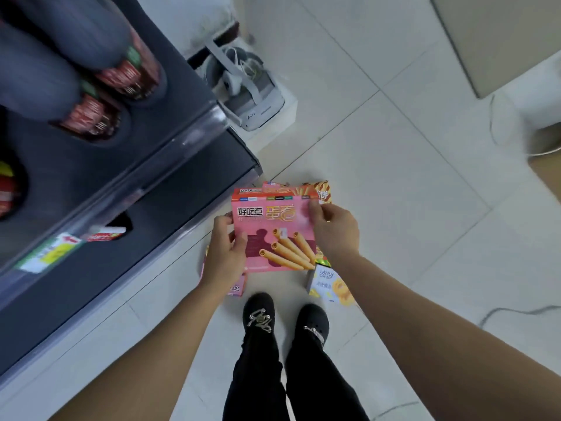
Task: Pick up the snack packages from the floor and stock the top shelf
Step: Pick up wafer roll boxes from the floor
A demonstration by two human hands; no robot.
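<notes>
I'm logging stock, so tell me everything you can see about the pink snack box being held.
The pink box is a flat, closed cardboard carton, face towards the camera, printed with Chinese lettering, rolled wafer sticks and a red top band. The left hand grips its left edge; the right hand pinches its upper right corner. A striped package peeks out behind it.

Ahead of you, a grey-and-white headset (247, 86) with a strap sits in a white box (290, 109) on the pale tiles (394, 183). At your upper left stand dark bottles (130, 75) with red labels, blurred. Below, you see your black shoes (258, 309) with metal ornaments and your black trousers (258, 378). A thin grey cable (516, 311) trails over the tiles at your right, and a brown cardboard box (501, 41) lies in the far corner.
</notes>
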